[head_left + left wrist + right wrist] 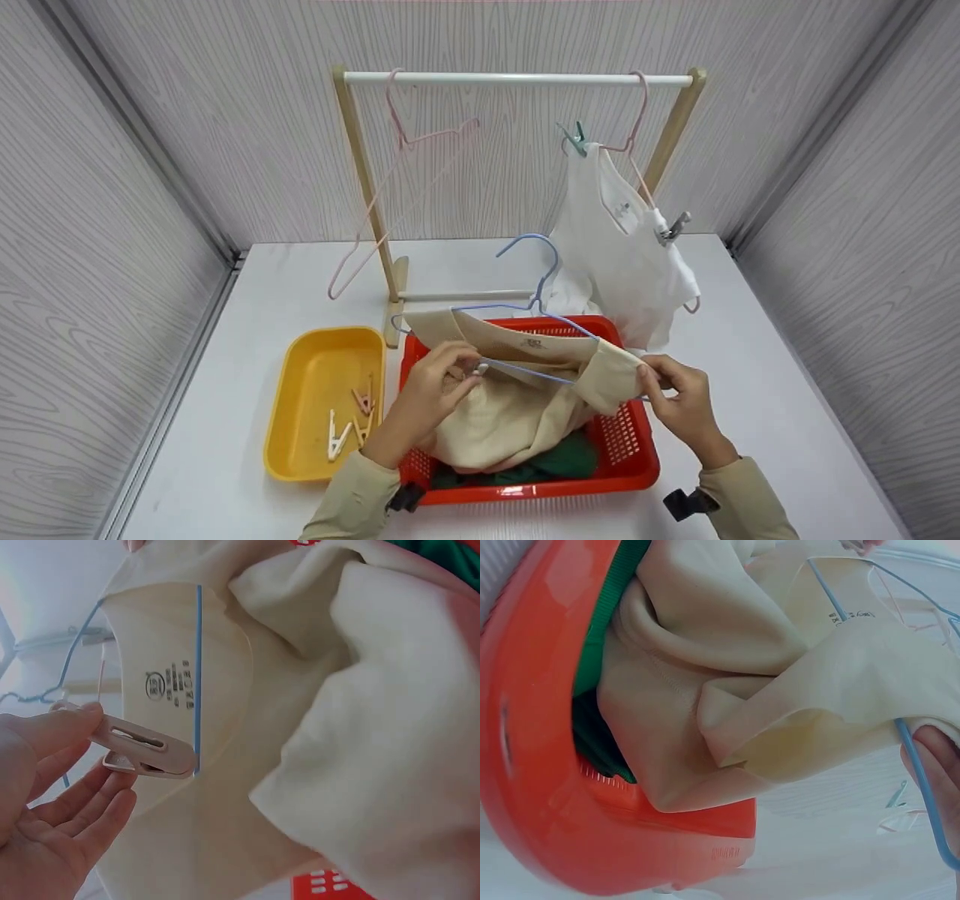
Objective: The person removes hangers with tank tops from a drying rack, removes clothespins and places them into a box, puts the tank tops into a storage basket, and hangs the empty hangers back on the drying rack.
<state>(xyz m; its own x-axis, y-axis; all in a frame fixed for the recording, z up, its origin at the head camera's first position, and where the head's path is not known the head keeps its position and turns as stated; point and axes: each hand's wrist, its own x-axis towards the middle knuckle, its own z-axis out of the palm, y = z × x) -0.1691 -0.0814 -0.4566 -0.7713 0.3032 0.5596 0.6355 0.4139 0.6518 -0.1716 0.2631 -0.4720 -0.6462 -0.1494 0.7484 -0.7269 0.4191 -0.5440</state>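
Observation:
My left hand (435, 382) pinches a pale clothespin (174, 754) between thumb and fingers. The clothespin's nose is right at the lower bar of a blue hanger (199, 675), in front of the neckline. That hanger runs through the neck of a beige top (495, 420) with a small dark print inside its collar, its hook free above it. On the other side, my right hand (682, 394) pinches the top's shoulder edge near the hanger's end. The body of the top droops in folds into a red basket (540, 493).
Dark green cloth (562, 457) lies in the basket. A yellow tray (315, 375) at left holds several clothespins (335, 442). Behind, a rack (525, 78) carries a bare pink hanger (435, 136) and a white top (637, 270) clipped by green (576, 141) and grey (675, 227) clothespins.

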